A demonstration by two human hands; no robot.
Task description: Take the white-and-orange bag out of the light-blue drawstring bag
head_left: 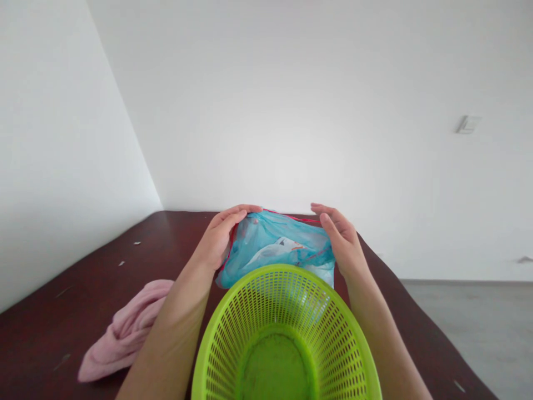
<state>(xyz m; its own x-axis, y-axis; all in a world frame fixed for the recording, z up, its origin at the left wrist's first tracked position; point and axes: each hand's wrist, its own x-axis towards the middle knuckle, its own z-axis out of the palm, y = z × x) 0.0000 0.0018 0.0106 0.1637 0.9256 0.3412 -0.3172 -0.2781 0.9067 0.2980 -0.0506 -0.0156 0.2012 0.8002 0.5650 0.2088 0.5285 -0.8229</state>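
Observation:
A light blue cloth (275,244) with a red edge and a printed pattern lies on the dark brown table (83,283), just beyond a lime green plastic basket (287,333). My left hand (220,236) grips the cloth's left end with curled fingers. My right hand (341,239) grips its right end the same way. The cloth is stretched between both hands and its near part is hidden behind the basket's rim. The basket is empty and sits closest to me, between my forearms.
A crumpled pink cloth (125,330) lies on the table to the left of my left forearm. White walls meet at a corner behind the table. A grey floor (470,328) shows past the table's right edge.

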